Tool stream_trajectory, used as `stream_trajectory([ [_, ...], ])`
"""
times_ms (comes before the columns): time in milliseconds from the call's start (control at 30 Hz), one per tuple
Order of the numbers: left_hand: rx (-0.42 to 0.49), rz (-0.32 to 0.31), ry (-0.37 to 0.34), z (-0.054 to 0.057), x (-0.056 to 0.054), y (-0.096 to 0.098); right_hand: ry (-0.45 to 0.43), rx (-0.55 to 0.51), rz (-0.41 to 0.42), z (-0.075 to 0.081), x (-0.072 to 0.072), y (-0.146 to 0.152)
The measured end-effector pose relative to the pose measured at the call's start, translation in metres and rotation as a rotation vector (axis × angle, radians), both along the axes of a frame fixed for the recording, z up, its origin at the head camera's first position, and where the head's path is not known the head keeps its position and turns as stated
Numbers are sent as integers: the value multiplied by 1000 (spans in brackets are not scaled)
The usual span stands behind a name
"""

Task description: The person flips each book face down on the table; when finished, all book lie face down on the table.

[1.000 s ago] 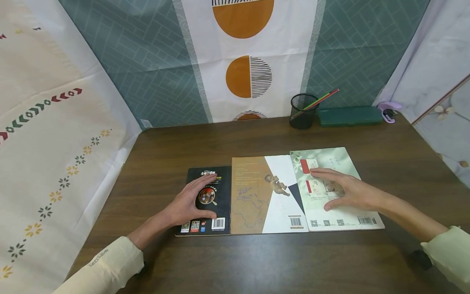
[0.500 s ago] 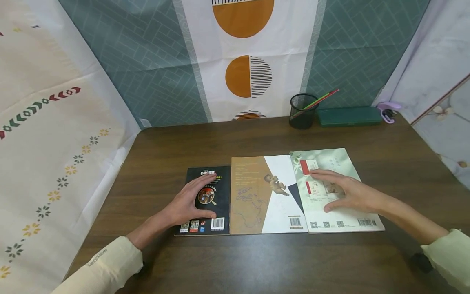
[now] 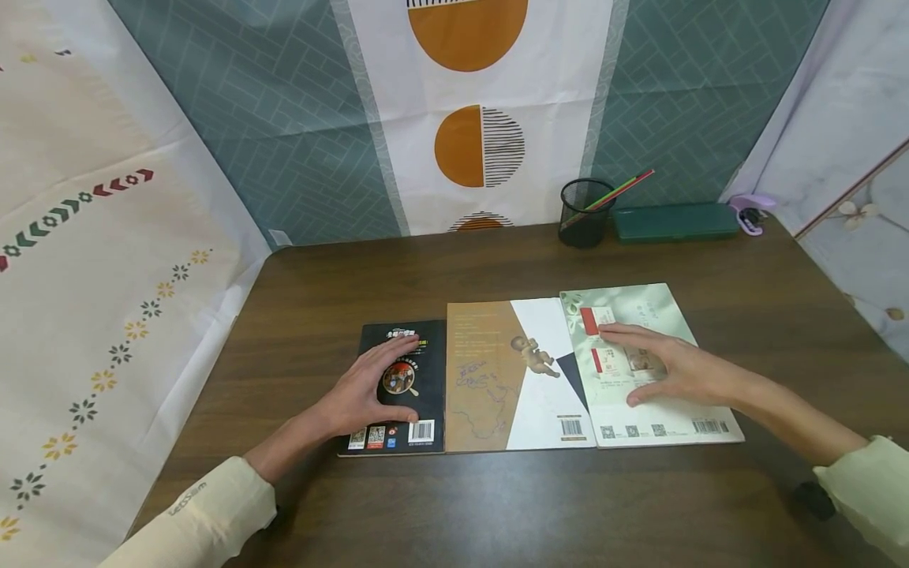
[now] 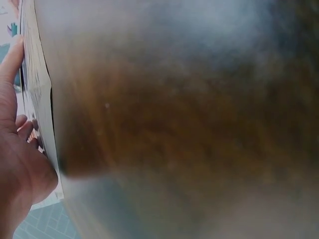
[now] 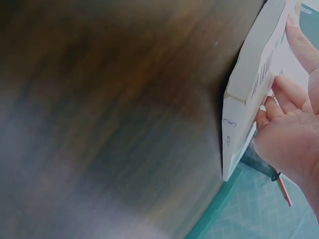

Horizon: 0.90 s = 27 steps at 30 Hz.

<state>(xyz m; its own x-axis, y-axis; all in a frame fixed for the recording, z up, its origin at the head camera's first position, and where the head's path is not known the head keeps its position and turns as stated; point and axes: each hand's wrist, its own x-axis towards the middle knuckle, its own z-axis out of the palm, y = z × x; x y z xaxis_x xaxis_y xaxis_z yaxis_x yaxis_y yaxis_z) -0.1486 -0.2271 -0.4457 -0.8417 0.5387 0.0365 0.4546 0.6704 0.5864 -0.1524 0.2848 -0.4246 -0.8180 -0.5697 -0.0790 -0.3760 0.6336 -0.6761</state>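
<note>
Three books lie side by side on the brown wooden table [image 3: 497, 505], back covers up. Over the left part of the black book [image 3: 429, 394] rests my left hand [image 3: 369, 390], fingers extended and thumb apart near the barcode. The tan and white book [image 3: 483, 379] in the middle has a baby figure on it, and neither hand covers it. My right hand [image 3: 682, 371] lies on the pale green book [image 3: 639, 304], fingers stretched to the left. In the right wrist view, the fingertips [image 5: 279, 82] meet the cover of this thick book [image 5: 249, 94]. Page edges [image 4: 37, 64] show beside the left hand.
At the table's back stands a black mesh pen holder [image 3: 582, 233] with a red and a green pencil [image 3: 625, 189]. Next to it lies a dark green case [image 3: 678, 223], then a purple-handled item [image 3: 750, 214]. Patterned cloth [image 3: 312, 158] hangs behind the table.
</note>
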Motion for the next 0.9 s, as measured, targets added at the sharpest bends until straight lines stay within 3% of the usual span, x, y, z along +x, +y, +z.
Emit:
stream_trajectory([
  [900,-4,21,-3,0,1,0,-10,2,-33,-1,2,0],
])
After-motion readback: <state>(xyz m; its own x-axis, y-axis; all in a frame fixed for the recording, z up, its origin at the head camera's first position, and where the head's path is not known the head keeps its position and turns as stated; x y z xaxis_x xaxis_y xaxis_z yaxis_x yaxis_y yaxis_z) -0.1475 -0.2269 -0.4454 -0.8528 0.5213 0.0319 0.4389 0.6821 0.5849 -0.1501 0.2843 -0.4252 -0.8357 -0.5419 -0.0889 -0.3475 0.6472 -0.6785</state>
